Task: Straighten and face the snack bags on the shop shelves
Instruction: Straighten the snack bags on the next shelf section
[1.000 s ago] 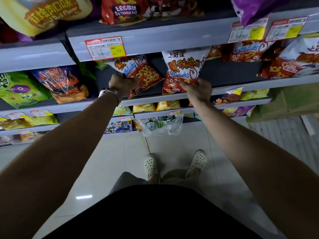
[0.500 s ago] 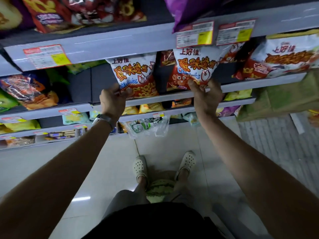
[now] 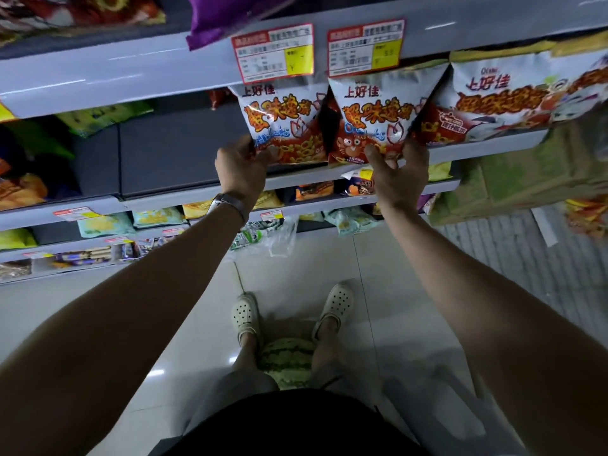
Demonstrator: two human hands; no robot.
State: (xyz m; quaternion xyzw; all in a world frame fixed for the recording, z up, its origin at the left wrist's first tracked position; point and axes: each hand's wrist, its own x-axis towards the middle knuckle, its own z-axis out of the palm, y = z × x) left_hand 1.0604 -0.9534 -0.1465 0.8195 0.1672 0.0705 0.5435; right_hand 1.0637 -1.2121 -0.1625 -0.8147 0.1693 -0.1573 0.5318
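- Half a second ago the two crab-print bags stood apart with a dark gap between them. Now they are side by side and almost touching, both further right along the shelf.
- A second ago the left bag (image 3: 283, 123) leaned over; now it stands upright and faces out.
- The right price label (image 3: 365, 49) is the marker. The right bag (image 3: 371, 126) now sits straight below it, and the left bag is below it and one place to the left.
- The left hand (image 3: 241, 162), with a watch (image 3: 228, 204) on the wrist, has its fingers curled round the left bag's lower left corner.
- The right hand (image 3: 399, 169) grips the right bag's lower right corner, with the thumb up its side and the fingers spread across the bottom edge.
- Both bags are white on top and red-orange below, with orange lettering. The right one has a cartoon crab.
- A bigger bag (image 3: 513, 97) of the same brand lies below and right of the label, just beside the right bag. It is angled rather than square to the front.
- The middle shelf (image 3: 302, 177), below the label, carries all three bags at its front lip.
- The upper shelf (image 3: 131, 74), level with the label, holds a purple bag (image 3: 223, 14) that hangs over its edge to the label's upper left.
- The lower shelves, well below the label, hold yellow packs (image 3: 197, 209) and pale green packs (image 3: 158, 217).
- A watermelon (image 3: 286, 360) sits on the floor between the person's white clogs (image 3: 245, 314), far below the label.
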